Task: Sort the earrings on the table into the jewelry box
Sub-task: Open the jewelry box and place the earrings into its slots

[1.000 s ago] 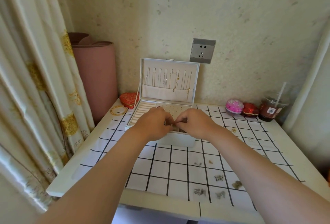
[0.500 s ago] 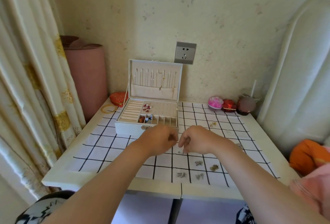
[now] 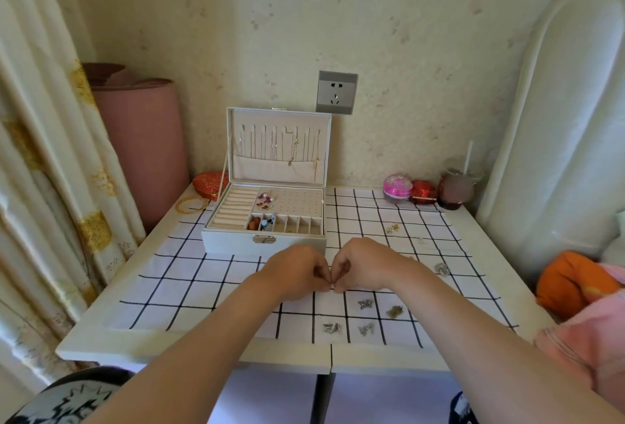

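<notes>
Worktop carrying open jewelry box. Left hand and right hand hovering just in front of box, fingers curled, tips meeting, together pinching small earring, probably working its back off. Loose earrings lying further in front of box, toward right. Next move likely calling for steady aim into perforated panel inside box.

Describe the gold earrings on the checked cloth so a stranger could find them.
Start at the open jewelry box at the back of the checked cloth. To its right, in front of the pink round box, lie the gold earrings. They are yellow; the earrings by the front edge are dull grey.
</notes>
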Demonstrator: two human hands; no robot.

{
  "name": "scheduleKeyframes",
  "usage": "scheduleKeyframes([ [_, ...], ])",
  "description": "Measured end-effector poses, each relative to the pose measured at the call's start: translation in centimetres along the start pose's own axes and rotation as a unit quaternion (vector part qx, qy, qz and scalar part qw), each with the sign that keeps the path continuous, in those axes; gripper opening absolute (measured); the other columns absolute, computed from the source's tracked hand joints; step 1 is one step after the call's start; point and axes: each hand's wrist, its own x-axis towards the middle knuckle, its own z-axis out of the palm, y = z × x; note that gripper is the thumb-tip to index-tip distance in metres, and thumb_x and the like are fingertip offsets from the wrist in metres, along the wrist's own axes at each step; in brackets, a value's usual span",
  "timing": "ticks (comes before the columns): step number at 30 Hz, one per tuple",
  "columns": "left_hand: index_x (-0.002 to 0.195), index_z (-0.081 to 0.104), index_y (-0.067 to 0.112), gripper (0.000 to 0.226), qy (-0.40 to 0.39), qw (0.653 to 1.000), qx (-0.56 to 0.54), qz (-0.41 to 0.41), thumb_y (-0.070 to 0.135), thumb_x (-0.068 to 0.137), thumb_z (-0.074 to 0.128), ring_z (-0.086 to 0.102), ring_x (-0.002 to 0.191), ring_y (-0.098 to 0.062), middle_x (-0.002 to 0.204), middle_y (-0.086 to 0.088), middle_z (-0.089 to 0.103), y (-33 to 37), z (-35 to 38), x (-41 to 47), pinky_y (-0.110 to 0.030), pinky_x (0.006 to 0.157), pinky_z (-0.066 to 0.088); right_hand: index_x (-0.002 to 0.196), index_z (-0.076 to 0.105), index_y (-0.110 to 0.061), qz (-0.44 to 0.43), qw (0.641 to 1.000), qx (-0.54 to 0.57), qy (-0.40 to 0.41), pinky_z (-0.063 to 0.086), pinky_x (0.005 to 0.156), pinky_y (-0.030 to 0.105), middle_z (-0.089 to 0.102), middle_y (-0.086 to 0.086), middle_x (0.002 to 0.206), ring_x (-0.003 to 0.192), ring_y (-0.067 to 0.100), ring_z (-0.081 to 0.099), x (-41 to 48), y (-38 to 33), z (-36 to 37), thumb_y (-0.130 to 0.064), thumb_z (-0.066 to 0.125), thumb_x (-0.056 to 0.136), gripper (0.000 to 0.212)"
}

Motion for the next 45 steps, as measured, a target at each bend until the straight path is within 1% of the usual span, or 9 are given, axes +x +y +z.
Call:
scheduleKeyframes([
  [5,0.092,0.073,0.023,0.007,-0.019,1.000,0.001,-0.003,0.027,0.088,0.069,0.062,0.087,-0.010,0.096,0.009,0.069,-0.5,-1.0,-0.2,-0.031,0.082,0.054,0.080,0.078,-0.030,-0.010,1.000,0.021,-0.009,0.057,0.083,0.031,0.071,-0.018,0.082,0.084,0.002,0.065,0.3,0.1,-0.1,-0.025,0.080,0.078,0.006],
  [9,0.093,0.072,0.019,0.007,0.018,0.999,-0.047,0.010,0.020,0.088,0.069,0.059,0.073,-0.003,0.086,0.009,0.068,-0.7,-3.1,-0.4,-0.026,0.074,0.053,0.078,0.078,-0.022,-0.014,0.988,0.128,0.090,0.048,0.052,0.015,0.070,-0.013,0.073,0.060,-0.002,0.062,0.4,-0.8,-1.6,-0.017,0.078,0.081,0.006],
  [17,0.083,0.074,0.029,0.007,0.127,0.972,-0.197,0.012,0.025,0.087,0.072,0.058,0.061,-0.005,0.075,0.008,0.070,-1.2,-6.1,0.8,-0.030,0.070,0.055,0.091,0.078,-0.012,-0.006,0.898,0.388,0.208,0.038,0.043,0.014,0.066,-0.004,0.067,0.042,-0.001,0.047,2.2,-2.6,-3.4,-0.013,0.083,0.079,0.013],
  [21,0.085,0.075,0.017,0.008,0.161,0.958,-0.235,0.018,0.021,0.089,0.070,0.052,0.050,-0.002,0.060,0.006,0.064,-1.3,-7.1,1.4,-0.017,0.052,0.045,0.090,0.076,-0.009,-0.009,0.855,0.477,0.204,0.029,0.039,0.018,0.059,-0.005,0.053,0.045,0.012,0.034,3.7,-2.7,-3.8,-0.010,0.081,0.081,0.010],
  [24,0.087,0.074,0.014,0.010,0.171,0.952,-0.255,-0.001,0.021,0.091,0.068,0.046,0.041,0.002,0.048,0.016,0.055,-1.6,-7.1,2.4,-0.010,0.039,0.035,0.090,0.076,-0.010,-0.016,0.862,0.467,0.196,0.025,0.041,0.019,0.058,0.001,0.055,0.046,0.014,0.036,4.8,-2.7,-4.3,-0.012,0.080,0.082,0.009],
  [30,0.083,0.076,0.024,0.006,0.182,0.951,-0.248,0.016,0.026,0.087,0.072,0.052,0.056,0.003,0.066,0.014,0.063,-2.7,-7.6,4.4,-0.019,0.064,0.045,0.092,0.078,-0.012,-0.039,0.895,0.405,0.185,0.033,0.042,0.018,0.068,0.005,0.068,0.049,0.012,0.042,6.5,-1.8,-5.8,-0.017,0.078,0.085,0.009],
  [34,0.097,0.072,0.026,0.008,0.223,0.949,-0.223,-0.003,0.027,0.089,0.070,0.057,0.064,0.001,0.080,0.009,0.069,-3.2,-7.9,5.8,-0.019,0.066,0.043,0.081,0.077,-0.022,-0.030,0.912,0.282,0.297,0.041,0.059,0.010,0.066,-0.014,0.067,0.056,-0.006,0.056,8.6,-0.3,-5.3,-0.018,0.077,0.085,0.006],
  [40,0.096,0.075,0.020,0.015,0.217,0.948,-0.232,-0.024,0.022,0.096,0.059,0.058,0.064,-0.002,0.093,0.014,0.072,-4.1,-7.8,6.4,-0.024,0.077,0.051,0.076,0.075,-0.032,-0.014,0.952,0.125,0.278,0.051,0.081,0.032,0.069,-0.016,0.080,0.085,0.001,0.062,10.2,1.2,-3.0,-0.029,0.076,0.084,0.009],
  [45,0.096,0.066,0.024,0.008,0.225,0.933,-0.278,-0.035,0.023,0.096,0.059,0.065,0.058,-0.011,0.083,0.011,0.074,-4.2,-7.5,6.2,-0.026,0.068,0.054,0.078,0.072,-0.033,-0.026,0.950,0.072,0.303,0.051,0.081,0.037,0.064,-0.013,0.085,0.087,0.007,0.060,10.3,1.0,-2.6,-0.030,0.073,0.085,0.008],
])
